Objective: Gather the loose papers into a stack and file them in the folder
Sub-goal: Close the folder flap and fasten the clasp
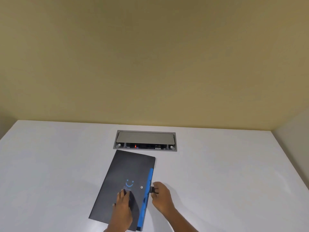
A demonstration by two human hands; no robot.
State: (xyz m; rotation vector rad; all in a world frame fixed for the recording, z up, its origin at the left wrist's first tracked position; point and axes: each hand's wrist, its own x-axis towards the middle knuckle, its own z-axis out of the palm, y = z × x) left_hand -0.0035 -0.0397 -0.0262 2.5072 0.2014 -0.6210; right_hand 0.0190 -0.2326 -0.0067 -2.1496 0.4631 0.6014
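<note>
Black folder [123, 183] closed, flat on white table [50, 164], slightly skewed, lying toward near edge, roughly midway between left and right edges. Blue smiley mark printed on cover; small round stud [141, 187] beside it. Blue spine strip [147, 196] along right side of folder. Left hand [122, 210] palm-down on cover near lower end, fingers stretched flat and pressed on it. Right hand [161, 196] just off right side of folder, thumb and fingers pinching small black tab [153, 190] sticking out from blue strip. Grey recessed socket box [145, 139] set into table beyond far end of folder, near far edge, lid tilted up, red light inside. Yellowish wall [150, 56] behind table. No loose sheets seen on tabletop; contents of folder hidden.
</note>
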